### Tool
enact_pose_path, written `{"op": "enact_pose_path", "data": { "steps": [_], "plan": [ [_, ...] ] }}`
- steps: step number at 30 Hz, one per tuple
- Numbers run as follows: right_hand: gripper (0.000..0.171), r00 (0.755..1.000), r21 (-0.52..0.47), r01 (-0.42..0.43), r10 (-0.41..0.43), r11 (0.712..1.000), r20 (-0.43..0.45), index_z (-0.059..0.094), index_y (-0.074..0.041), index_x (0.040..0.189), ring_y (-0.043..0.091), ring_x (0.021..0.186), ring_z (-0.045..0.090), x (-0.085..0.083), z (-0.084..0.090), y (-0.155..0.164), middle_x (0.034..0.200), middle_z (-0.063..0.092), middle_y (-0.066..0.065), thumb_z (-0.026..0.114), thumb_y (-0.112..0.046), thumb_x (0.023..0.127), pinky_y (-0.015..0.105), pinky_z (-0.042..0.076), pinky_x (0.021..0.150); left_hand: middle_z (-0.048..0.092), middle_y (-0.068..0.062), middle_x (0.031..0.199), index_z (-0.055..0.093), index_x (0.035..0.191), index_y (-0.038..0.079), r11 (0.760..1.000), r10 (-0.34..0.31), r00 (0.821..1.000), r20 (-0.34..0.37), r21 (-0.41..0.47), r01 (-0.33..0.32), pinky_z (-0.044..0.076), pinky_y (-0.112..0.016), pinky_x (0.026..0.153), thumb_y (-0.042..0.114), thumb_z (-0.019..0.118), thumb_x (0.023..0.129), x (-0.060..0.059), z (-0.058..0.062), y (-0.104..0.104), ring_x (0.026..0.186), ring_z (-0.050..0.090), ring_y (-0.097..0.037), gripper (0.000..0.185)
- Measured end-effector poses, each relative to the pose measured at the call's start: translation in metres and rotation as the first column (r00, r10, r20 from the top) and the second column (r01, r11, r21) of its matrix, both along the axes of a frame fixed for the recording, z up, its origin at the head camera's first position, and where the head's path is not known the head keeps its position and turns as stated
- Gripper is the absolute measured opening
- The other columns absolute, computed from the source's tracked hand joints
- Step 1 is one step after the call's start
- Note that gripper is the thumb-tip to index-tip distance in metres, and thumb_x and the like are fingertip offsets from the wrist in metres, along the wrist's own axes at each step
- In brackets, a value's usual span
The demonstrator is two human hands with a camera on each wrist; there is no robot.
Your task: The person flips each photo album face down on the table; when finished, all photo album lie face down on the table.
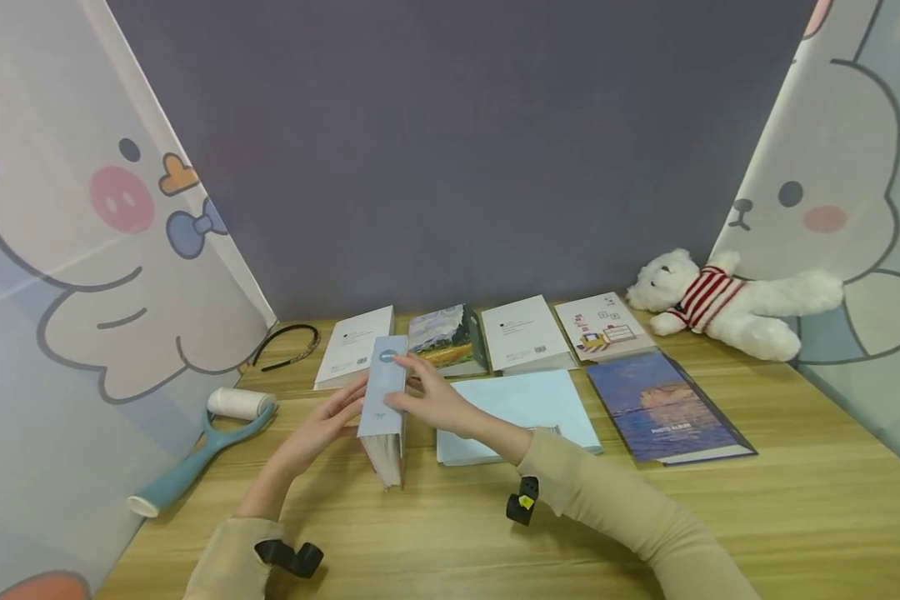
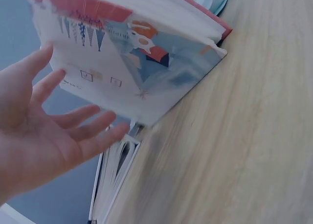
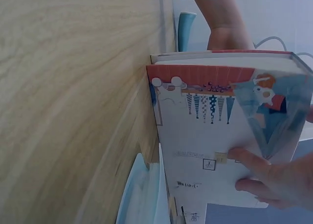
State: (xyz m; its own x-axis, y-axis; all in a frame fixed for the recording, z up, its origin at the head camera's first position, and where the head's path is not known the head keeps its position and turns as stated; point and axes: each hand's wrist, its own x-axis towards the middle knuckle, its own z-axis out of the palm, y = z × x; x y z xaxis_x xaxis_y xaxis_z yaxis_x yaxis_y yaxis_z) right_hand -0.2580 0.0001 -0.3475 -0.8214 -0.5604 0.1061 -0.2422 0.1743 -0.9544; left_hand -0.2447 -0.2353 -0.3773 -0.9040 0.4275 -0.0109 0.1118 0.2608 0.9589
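Observation:
A thick photo album (image 1: 382, 392) stands on the table with its pale blue spine up and its page edges facing the person. In the right wrist view its illustrated cover (image 3: 205, 131) shows a red awning band and small pennants. Spread fingers of my left hand (image 1: 322, 429) lie at its left side; the left wrist view shows that palm (image 2: 44, 136) with fingertips close to the cover. From the right, my right hand (image 1: 442, 400) rests extended fingers on the album, and two fingers (image 3: 249, 160) touch its right cover. Part of the left fingers is hidden behind the album.
Several albums lie along the back, among them a landscape one (image 1: 442, 337). A light blue album (image 1: 517, 408) and a dark blue one (image 1: 660, 404) lie to the right. A lint roller (image 1: 202, 450) and headband (image 1: 311, 342) are left; a white plush bear (image 1: 735, 304) lies back right.

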Motion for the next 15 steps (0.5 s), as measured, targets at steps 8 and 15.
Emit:
{"op": "enact_pose_path", "data": {
  "steps": [8, 15],
  "plan": [
    [0.082, 0.989, 0.065, 0.146, -0.148, 0.987, 0.024, 0.023, -0.006, 0.148, 0.034, 0.122, 0.049, -0.005, -0.009, 0.004, 0.148, 0.030, 0.018, 0.065, -0.040, 0.087, 0.041, 0.053, 0.087, 0.031, -0.008, 0.152, 0.040, 0.144, 0.021, 0.990, 0.034, 0.999, -0.023, -0.136, -0.037, 0.030, -0.059, 0.107, 0.032, 0.047, 0.099, -0.001, -0.003, 0.003, 0.140, 0.025, -0.034, 0.047],
    [0.087, 0.979, 0.216, 0.200, -0.186, 0.956, -0.084, 0.027, -0.001, 0.147, 0.038, 0.133, 0.035, -0.008, -0.020, 0.003, 0.149, 0.025, 0.023, 0.071, -0.038, 0.081, 0.052, 0.038, 0.104, 0.034, -0.013, 0.150, 0.047, 0.139, 0.009, 0.978, 0.088, 0.996, -0.016, -0.189, -0.090, 0.027, -0.055, 0.110, 0.030, 0.049, 0.098, -0.003, -0.007, -0.007, 0.140, 0.024, -0.036, 0.046]
  ]
}}
